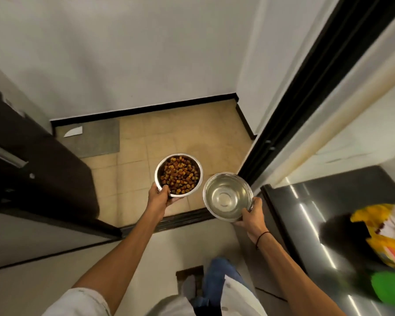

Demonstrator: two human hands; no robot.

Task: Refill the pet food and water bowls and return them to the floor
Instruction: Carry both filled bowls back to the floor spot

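Observation:
My left hand [160, 197] grips the near rim of a steel food bowl [161, 166] filled with brown and orange kibble [180, 174]. My right hand [251, 213] holds a second steel bowl [227, 196] by its right rim; it holds clear water. Both bowls are carried level in the air, side by side, above a beige tiled floor [192, 137] beyond a dark door threshold [180, 218].
A grey mat [98, 140] with a white scrap lies on the tiles at the back left. A dark cabinet [43, 169] stands to the left. A dark counter [328, 213] on the right carries a yellow food bag [388, 233] and a green item [392, 286]. White walls enclose the alcove.

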